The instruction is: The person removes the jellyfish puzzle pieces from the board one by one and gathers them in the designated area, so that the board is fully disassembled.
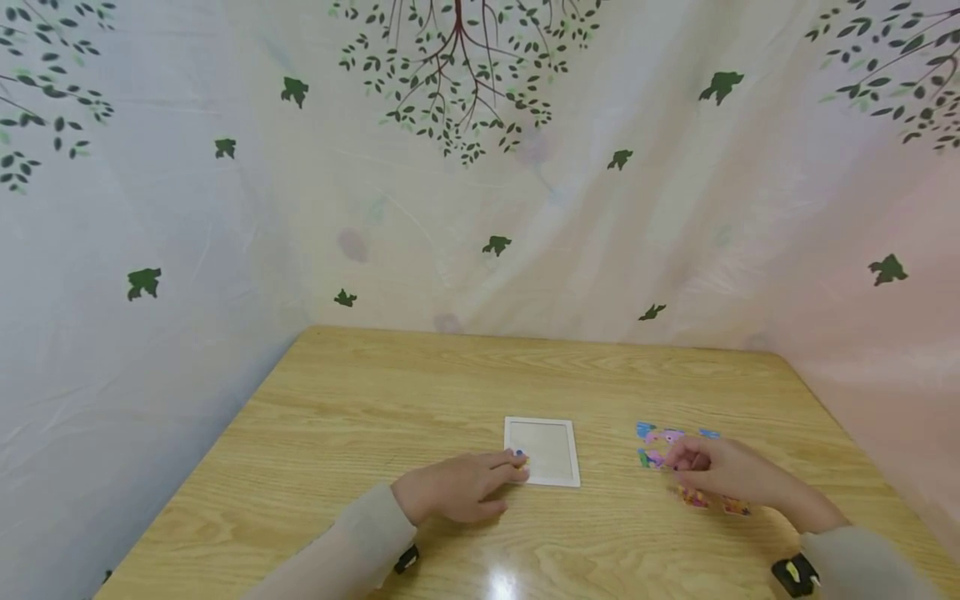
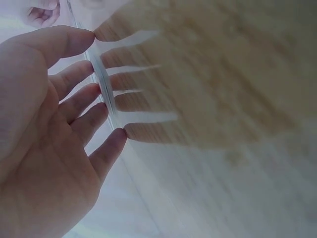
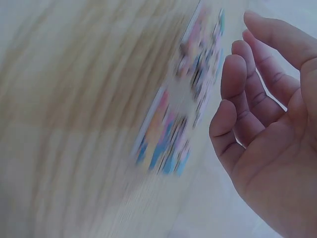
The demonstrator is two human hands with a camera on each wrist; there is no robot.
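Observation:
A white-rimmed puzzle tray point(image 1: 576, 467) lies flat near the middle of the table. My left hand point(image 1: 467, 487) is at its left side, fingers extended, with the fingertips touching the tray edge point(image 2: 104, 82). By those fingertips shows a small bluish patch point(image 1: 519, 452), mostly covered, perhaps a puzzle piece. To the right, colourful puzzle pieces point(image 1: 654, 458) are spread on the wood, some hidden beneath my right hand point(image 1: 731, 473). That hand hovers over them, its fingers point(image 3: 233, 74) loosely bent and holding nothing in the right wrist view. The pieces point(image 3: 158, 141) there are blurred.
The wooden table point(image 1: 360, 400) reaches back to a pale curtain point(image 1: 420, 217) printed with leaves and branches. Bare wood lies between the tray and the pieces. A dark wrist device point(image 1: 795, 575) sits at the right sleeve.

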